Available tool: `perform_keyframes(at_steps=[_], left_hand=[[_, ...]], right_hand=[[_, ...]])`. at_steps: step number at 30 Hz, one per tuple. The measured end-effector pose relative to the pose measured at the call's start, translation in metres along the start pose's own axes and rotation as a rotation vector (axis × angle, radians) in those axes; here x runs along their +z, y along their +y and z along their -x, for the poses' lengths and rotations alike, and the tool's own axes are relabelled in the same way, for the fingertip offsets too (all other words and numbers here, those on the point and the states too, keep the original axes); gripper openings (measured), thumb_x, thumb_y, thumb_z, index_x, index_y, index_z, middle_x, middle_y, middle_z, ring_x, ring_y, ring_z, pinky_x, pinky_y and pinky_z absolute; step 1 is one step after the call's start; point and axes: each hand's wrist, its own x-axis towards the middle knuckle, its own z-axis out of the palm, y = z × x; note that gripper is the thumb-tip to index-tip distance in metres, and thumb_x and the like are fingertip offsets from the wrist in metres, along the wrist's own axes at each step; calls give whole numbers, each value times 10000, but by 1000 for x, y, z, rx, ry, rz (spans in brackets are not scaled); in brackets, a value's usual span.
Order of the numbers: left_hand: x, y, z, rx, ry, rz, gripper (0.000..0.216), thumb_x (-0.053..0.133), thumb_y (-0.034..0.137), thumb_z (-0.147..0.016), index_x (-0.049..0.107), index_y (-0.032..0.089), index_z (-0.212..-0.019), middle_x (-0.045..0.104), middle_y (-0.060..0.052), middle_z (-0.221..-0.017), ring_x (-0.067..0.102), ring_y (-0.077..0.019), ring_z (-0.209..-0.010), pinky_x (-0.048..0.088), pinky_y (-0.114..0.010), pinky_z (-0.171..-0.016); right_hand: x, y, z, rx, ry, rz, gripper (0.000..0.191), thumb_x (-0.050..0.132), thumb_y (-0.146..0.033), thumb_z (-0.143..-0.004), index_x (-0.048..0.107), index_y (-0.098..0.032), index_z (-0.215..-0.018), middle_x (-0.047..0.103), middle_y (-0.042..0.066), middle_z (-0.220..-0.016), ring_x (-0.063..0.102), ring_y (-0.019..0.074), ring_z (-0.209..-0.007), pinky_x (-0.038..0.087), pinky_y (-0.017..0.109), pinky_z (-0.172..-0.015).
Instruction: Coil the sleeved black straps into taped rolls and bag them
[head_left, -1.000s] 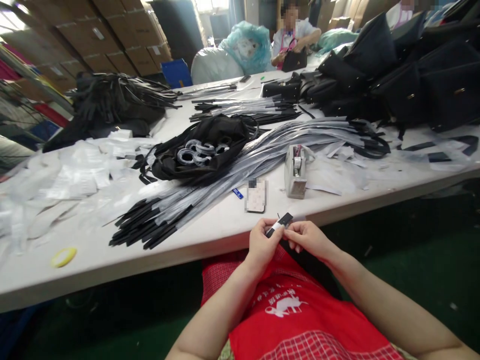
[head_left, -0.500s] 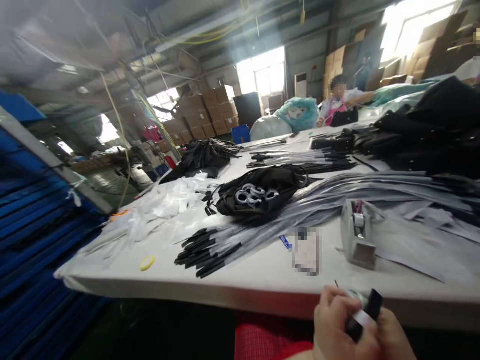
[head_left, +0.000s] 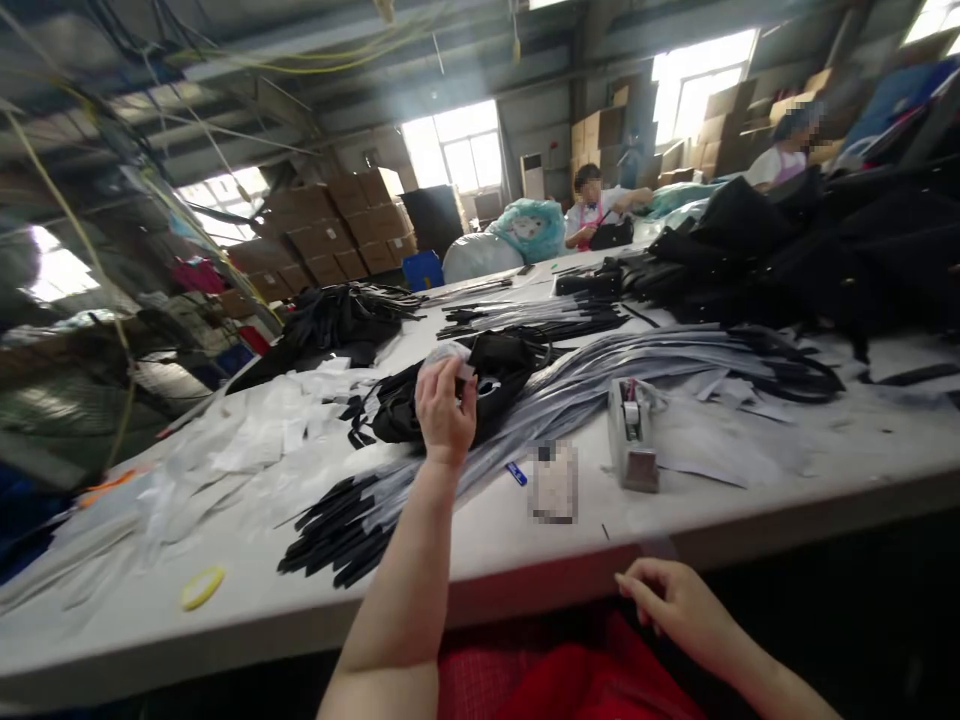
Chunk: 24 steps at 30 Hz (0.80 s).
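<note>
My left hand [head_left: 444, 412] reaches over a bunched black fabric piece [head_left: 401, 408] on the table. Its fingers are closed around a pale round coil [head_left: 448, 353], partly hidden by the hand; what the coil is made of I cannot tell. Beside the fingers, other grey-white coils [head_left: 489, 386] lie on the black fabric. At the table's front edge is my right hand [head_left: 675, 600], its fingers loosely curled and apart, with nothing visible in them. A tape dispenser [head_left: 634, 440] stands on the table beyond that hand.
Plastic-wrapped strips with black ends [head_left: 337, 530] run across the white table [head_left: 517, 560]. A yellow ring [head_left: 202, 588] and white scraps [head_left: 255, 430] lie left, with a small blue packet [head_left: 516, 473] near the middle. Black fabric [head_left: 810, 250] is heaped right. Two people sit at the far side.
Both hands were together at the front edge on a coil with a black strap and white band. The left has moved forward and left with a coil; the right is now apart. The view has turned right.
</note>
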Motion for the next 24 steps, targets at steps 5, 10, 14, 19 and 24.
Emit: perform_keyframes(at_steps=[5,10,14,19,24], left_hand=[[23,5,1,54,-263,-86,393,479,371,-955,552,158,-1277,539,-148,-1371,468,-248,-1307,350,-384,-1114],[54,-5,67,-183,-976,-383,302,375,200,-968,665,166,-1044,665,-115,-1122,600,-214,-1085,435,-297,-953],[66,-34,89,-344,-1019,-547,309,419,56,-869,637,70,-1087,646,-202,-1130,605,-272,-1064,439,-345,-902],[62,-48,83,-391,-1023,-591,280,470,154,-890,635,82,-1105,650,-199,-1094,617,-284,-1024,454,-344,-841],[46,-33,65,-309,-966,-538,299,389,216,-956,673,121,-960,636,-163,-1090,606,-267,-1050,443,-336,-879]], right_hand=[[7,11,7,34,10,-31,451,492,-574,-877,630,-189,-687,660,13,-576,573,141,-496,404,240,-510],[7,45,13,124,37,-78,474,493,-626,-835,615,-193,-687,649,15,-547,551,137,-442,376,242,-477],[7,58,18,173,38,-86,483,505,-649,-810,605,-197,-671,651,20,-541,547,139,-432,366,245,-468],[14,58,19,188,61,-111,472,525,-640,-802,616,-193,-679,652,20,-533,537,135,-418,358,237,-450],[9,55,12,176,73,-111,483,526,-643,-805,613,-183,-686,640,16,-525,520,124,-409,354,232,-447]])
